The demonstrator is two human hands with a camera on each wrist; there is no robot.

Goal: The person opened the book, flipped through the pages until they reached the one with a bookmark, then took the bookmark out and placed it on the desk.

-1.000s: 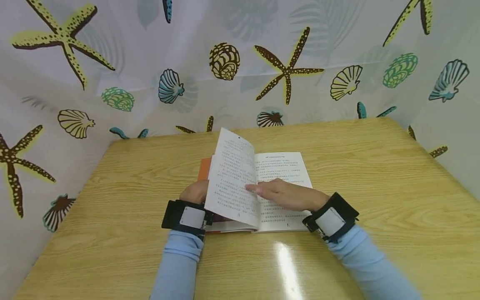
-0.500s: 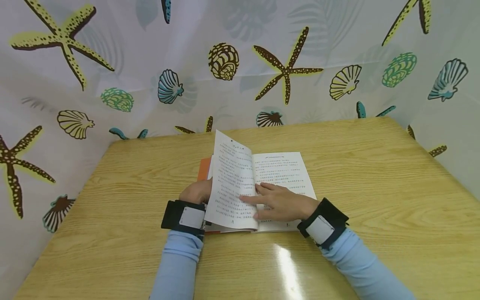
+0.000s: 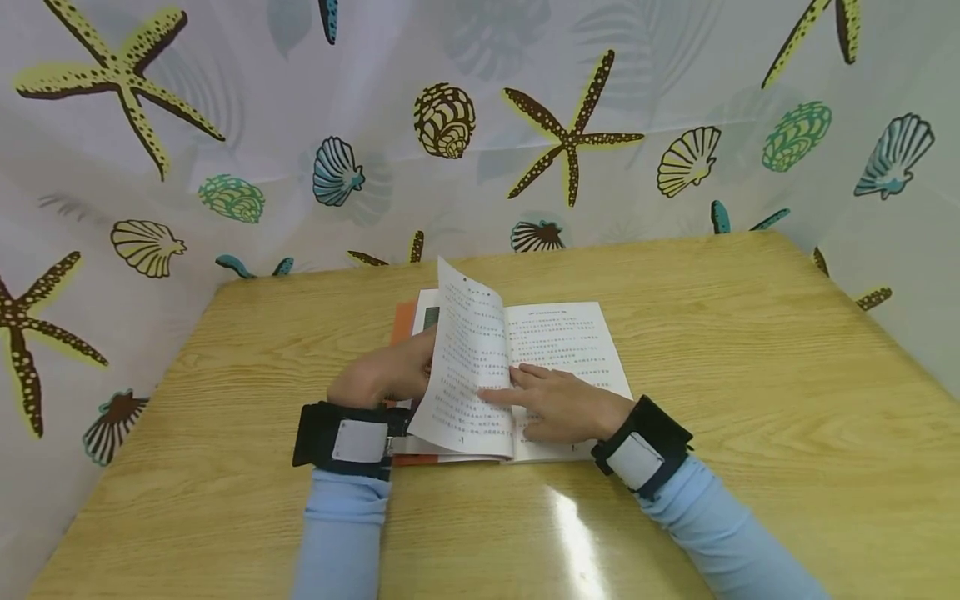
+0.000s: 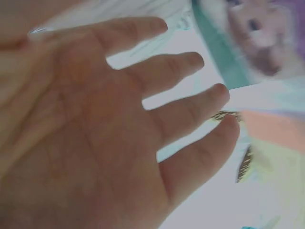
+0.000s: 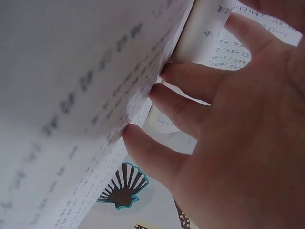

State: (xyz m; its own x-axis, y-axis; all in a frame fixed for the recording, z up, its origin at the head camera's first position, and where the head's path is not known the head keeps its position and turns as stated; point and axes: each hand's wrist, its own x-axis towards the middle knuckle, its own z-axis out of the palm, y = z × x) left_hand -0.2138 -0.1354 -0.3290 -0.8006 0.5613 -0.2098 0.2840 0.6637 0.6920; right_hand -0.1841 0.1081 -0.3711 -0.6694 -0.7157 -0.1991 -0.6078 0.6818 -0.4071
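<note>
An open book [image 3: 558,333] lies on the table, its left-hand page [image 3: 471,367] standing up at a slant. Behind that raised page is my left hand [image 3: 386,371], its fingertips hidden in the head view. The left wrist view shows the same left hand [image 4: 109,109] with fingers spread and nearly straight, close to a picture in green and purple. My right hand [image 3: 562,404] lies over the right-hand page, index finger extended across the raised page. In the right wrist view, the fingertips [image 5: 136,136] of the right hand touch the page by the book's fold.
An orange cover edge [image 3: 402,321] shows beyond the book's left side. The wooden table [image 3: 750,367] extends around the book. A white curtain [image 3: 405,192] printed with shells and starfish hangs along the back and sides.
My left hand and wrist have shifted left, showing more of the hand beside the page. My right hand moved slightly left and down, its fingers spreading against the raised page.
</note>
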